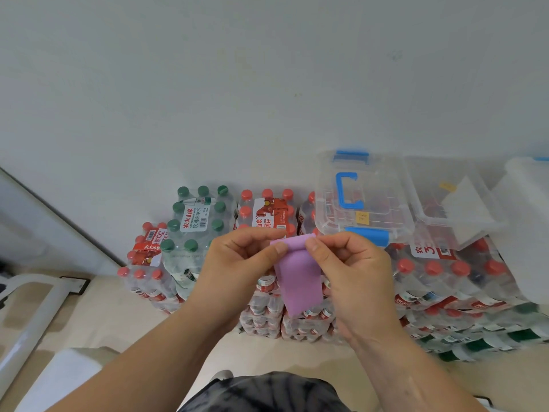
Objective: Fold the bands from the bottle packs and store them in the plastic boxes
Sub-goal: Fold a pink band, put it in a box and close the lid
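1. The left hand (237, 263) and the right hand (353, 269) each pinch the top of a purple band (298, 281), which hangs down between them.
2. Behind the hands sit shrink-wrapped bottle packs (267, 212) against the wall.
3. A clear box with blue clips (362, 197) rests on the packs, lid on, beside an open clear box (451, 197).
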`<state>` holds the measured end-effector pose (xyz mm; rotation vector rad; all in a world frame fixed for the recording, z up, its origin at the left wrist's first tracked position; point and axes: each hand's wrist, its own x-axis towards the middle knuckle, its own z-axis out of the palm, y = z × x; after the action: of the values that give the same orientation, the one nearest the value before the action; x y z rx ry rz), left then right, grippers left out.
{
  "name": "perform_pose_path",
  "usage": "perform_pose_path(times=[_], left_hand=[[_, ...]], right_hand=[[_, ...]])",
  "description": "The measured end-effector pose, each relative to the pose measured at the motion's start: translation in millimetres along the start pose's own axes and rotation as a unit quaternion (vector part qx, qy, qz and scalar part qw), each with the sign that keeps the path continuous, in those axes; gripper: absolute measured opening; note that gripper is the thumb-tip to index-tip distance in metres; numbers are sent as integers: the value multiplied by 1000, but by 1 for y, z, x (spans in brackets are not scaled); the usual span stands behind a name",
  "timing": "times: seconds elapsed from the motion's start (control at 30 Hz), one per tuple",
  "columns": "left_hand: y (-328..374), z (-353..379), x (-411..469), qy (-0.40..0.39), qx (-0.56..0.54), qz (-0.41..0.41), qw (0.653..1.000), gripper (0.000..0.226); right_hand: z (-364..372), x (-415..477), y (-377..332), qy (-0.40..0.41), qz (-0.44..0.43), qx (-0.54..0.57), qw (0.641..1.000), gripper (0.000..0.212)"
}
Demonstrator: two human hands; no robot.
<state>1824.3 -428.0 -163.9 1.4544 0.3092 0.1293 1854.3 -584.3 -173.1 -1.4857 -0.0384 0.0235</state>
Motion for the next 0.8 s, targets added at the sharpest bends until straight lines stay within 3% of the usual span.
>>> perform_pose_path(times=[0.3, 0.57, 0.73, 0.8], left_hand=[[-3, -4, -5, -52, 47, 26, 997, 17], [-5, -11, 3, -74, 204, 70, 974, 1], [2, -8, 5, -148, 210, 81, 963, 43], [4, -7, 8, -155, 216, 84, 960, 34]], right_hand=[[-4, 2, -3, -55, 6, 0, 998, 16], [-13, 6, -5, -127, 50, -28, 990, 27], [-14, 14, -3, -130, 82, -11, 988, 28], [-12, 15, -1, -125, 86, -3, 988, 25]])
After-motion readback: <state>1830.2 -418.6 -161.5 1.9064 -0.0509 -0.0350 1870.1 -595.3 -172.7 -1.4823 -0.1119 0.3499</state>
